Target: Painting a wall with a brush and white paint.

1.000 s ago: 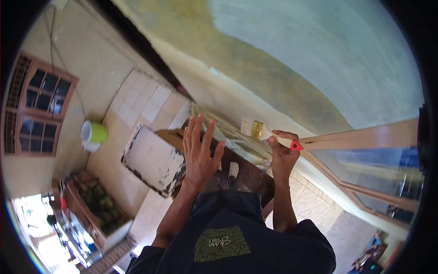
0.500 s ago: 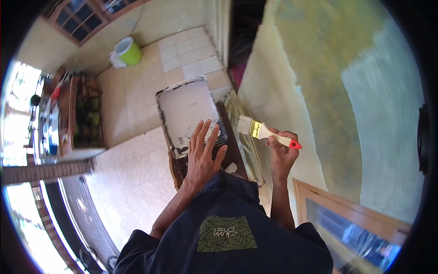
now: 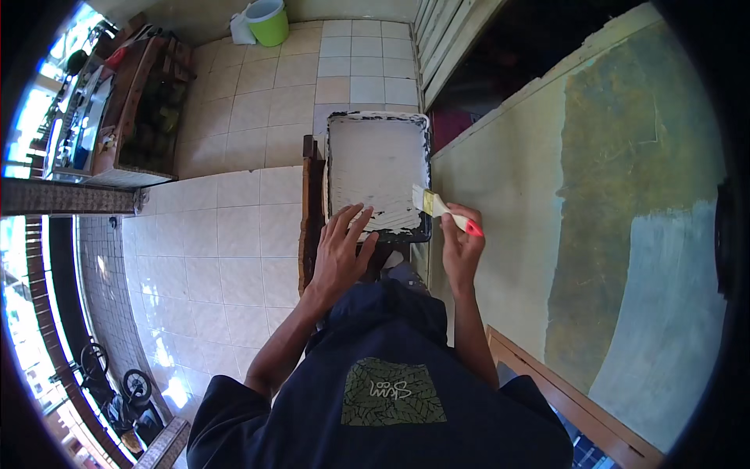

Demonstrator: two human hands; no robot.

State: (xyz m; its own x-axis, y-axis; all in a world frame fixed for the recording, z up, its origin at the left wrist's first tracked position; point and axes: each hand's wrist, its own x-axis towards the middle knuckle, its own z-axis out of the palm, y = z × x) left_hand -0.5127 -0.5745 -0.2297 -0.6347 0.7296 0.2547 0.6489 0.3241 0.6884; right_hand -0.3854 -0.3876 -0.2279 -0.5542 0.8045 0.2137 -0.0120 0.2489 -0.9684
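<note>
My right hand (image 3: 462,242) is closed round the pale wooden handle of a flat paintbrush (image 3: 445,211) with a red handle end and a gold ferrule. Its light bristles point up and left, over the right edge of a paint tray (image 3: 429,152). The tray is black, smeared with white along its rim, and holds off-white paint (image 3: 377,160). Ridges and dark bare patches show in the paint at the near end. Fingers spread, my left hand (image 3: 341,246) is at the tray's near left corner and holds nothing; whether it touches the rim I cannot tell.
A brown wooden bench (image 3: 311,211) stands beside and under the tray. On the right, a wall (image 3: 594,219) has a mottled olive area and a pale painted patch (image 3: 672,289). A green bucket (image 3: 268,27) stands far off, a wooden cabinet (image 3: 133,133) at left, a motorbike (image 3: 117,399) outside.
The view has turned, so the tray appears straighter and further right. My right hand has brought the brush from beside the tray to its right edge. My left hand stays spread by the near end.
</note>
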